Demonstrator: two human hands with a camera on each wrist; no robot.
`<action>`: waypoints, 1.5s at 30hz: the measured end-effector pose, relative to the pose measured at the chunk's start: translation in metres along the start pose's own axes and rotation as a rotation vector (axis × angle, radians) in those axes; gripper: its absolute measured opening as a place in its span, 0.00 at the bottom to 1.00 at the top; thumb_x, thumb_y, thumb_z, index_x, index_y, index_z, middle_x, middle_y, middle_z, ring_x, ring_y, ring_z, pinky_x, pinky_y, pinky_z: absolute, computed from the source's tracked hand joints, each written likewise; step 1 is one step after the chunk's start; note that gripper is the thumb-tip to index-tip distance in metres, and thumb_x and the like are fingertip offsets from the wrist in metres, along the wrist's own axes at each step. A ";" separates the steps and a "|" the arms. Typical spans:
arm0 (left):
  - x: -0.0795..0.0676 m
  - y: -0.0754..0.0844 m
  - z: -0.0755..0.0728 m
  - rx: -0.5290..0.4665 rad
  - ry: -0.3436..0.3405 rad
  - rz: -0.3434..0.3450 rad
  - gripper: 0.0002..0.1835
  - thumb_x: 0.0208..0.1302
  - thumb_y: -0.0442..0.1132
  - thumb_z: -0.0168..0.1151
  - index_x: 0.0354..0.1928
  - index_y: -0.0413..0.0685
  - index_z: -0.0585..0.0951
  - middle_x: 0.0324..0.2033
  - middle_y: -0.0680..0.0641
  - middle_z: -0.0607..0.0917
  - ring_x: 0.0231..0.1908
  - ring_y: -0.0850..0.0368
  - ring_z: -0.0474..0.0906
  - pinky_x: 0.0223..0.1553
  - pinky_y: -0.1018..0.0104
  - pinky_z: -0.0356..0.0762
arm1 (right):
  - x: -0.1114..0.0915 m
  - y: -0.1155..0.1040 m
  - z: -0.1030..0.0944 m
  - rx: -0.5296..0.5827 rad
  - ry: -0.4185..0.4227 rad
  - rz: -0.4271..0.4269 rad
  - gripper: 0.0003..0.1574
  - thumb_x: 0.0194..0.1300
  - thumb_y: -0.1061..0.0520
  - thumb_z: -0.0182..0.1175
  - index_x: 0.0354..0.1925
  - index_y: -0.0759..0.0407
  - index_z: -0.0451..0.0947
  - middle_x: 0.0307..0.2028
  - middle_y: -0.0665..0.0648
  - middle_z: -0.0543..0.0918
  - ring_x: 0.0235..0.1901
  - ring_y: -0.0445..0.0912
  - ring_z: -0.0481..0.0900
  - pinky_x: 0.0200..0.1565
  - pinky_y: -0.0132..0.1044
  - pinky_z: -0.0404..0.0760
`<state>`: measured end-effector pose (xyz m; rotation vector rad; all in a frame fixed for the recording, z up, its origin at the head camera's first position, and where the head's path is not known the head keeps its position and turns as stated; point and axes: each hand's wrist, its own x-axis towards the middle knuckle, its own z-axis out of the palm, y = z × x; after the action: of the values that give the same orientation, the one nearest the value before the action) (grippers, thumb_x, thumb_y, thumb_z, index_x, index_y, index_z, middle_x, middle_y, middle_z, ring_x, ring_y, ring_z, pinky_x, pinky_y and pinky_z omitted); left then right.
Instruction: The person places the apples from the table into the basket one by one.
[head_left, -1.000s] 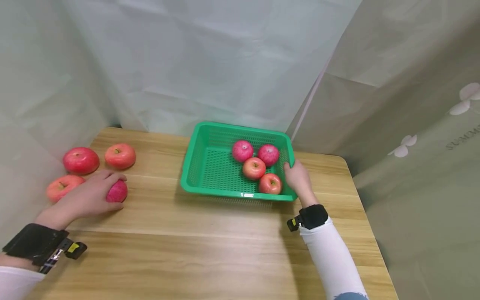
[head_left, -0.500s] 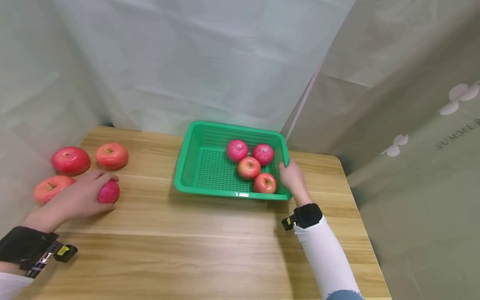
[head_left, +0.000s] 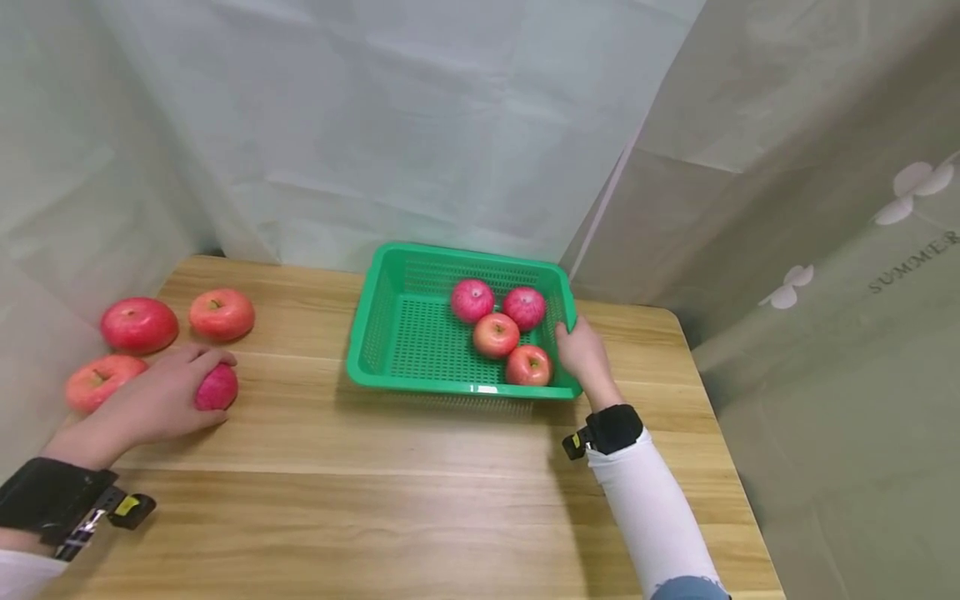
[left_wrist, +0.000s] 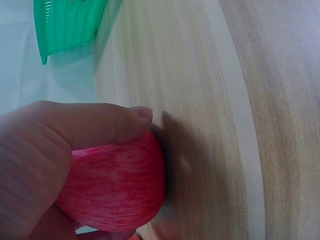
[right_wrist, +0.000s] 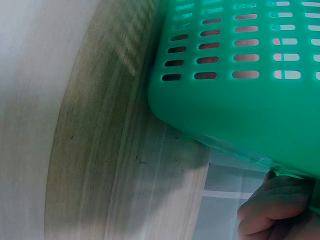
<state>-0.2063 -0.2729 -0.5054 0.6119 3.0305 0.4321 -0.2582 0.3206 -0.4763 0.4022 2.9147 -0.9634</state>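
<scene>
On the left of the head view, my left hand (head_left: 161, 398) grips a dark pink-red apple (head_left: 217, 387) from above, thumb on the near side. The left wrist view shows that apple (left_wrist: 117, 187) against the tabletop with the thumb and fingers around it. Across the table my right hand (head_left: 583, 357) holds the right rim of a green perforated basket (head_left: 420, 383). Two pink apples (head_left: 472, 301) and two orange-red apples (head_left: 496, 335) lie in the basket's right half. In the right wrist view curled fingers (right_wrist: 275, 205) show beneath the basket's rim; part of that hand is hidden.
Beside my left hand rest a large red apple (head_left: 139, 325), an orange-red apple (head_left: 222, 314) and another orange-red one (head_left: 103, 382), partly covered by the hand. Pale sheeting (head_left: 420, 125) hangs behind and along both sides of the wooden table (head_left: 420, 500).
The head view has shifted slightly, so everything sits a little further left. Both hands keep their grips, and the apples and basket show no clear movement on the table.
</scene>
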 end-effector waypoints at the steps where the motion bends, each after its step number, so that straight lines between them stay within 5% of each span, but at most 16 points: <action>1: 0.000 0.000 0.000 0.001 0.003 -0.003 0.40 0.47 0.42 0.87 0.61 0.35 0.77 0.55 0.26 0.76 0.52 0.28 0.74 0.52 0.27 0.75 | 0.000 -0.001 0.000 0.000 0.002 -0.003 0.36 0.84 0.43 0.43 0.70 0.71 0.67 0.56 0.71 0.79 0.50 0.61 0.79 0.46 0.54 0.80; 9: -0.002 -0.001 0.000 -0.002 0.007 0.008 0.40 0.47 0.41 0.87 0.60 0.34 0.77 0.54 0.26 0.76 0.51 0.28 0.75 0.52 0.27 0.76 | -0.004 -0.001 0.001 0.025 -0.010 0.001 0.32 0.85 0.44 0.43 0.67 0.68 0.68 0.49 0.68 0.79 0.46 0.58 0.79 0.43 0.50 0.80; 17: -0.008 0.000 0.004 -0.006 0.004 0.003 0.41 0.46 0.43 0.88 0.60 0.35 0.77 0.54 0.26 0.76 0.51 0.28 0.75 0.50 0.26 0.77 | -0.005 0.004 0.004 0.018 -0.023 -0.007 0.35 0.84 0.44 0.43 0.70 0.70 0.67 0.58 0.70 0.80 0.52 0.60 0.79 0.47 0.53 0.81; 24: -0.007 0.000 0.001 0.001 -0.016 -0.007 0.42 0.47 0.45 0.87 0.62 0.34 0.77 0.55 0.25 0.76 0.51 0.27 0.76 0.50 0.26 0.78 | -0.005 0.001 0.002 0.024 -0.012 -0.015 0.31 0.84 0.44 0.44 0.67 0.68 0.69 0.53 0.68 0.80 0.49 0.59 0.78 0.45 0.52 0.80; 32: -0.005 0.005 -0.001 0.002 -0.009 0.015 0.43 0.47 0.45 0.86 0.63 0.34 0.77 0.57 0.26 0.78 0.55 0.28 0.77 0.54 0.28 0.77 | -0.005 0.002 -0.001 0.011 0.002 -0.014 0.34 0.84 0.45 0.43 0.71 0.71 0.66 0.59 0.71 0.79 0.53 0.60 0.78 0.51 0.56 0.79; 45: 0.006 0.038 -0.033 -0.032 0.133 0.091 0.40 0.50 0.42 0.85 0.61 0.41 0.72 0.50 0.41 0.81 0.46 0.47 0.79 0.48 0.42 0.84 | -0.004 0.000 -0.001 0.006 -0.021 -0.026 0.38 0.85 0.45 0.43 0.74 0.74 0.61 0.63 0.74 0.77 0.56 0.63 0.78 0.53 0.58 0.80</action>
<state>-0.1994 -0.2455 -0.4630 0.7504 3.1229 0.5445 -0.2543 0.3202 -0.4755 0.3526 2.9064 -0.9741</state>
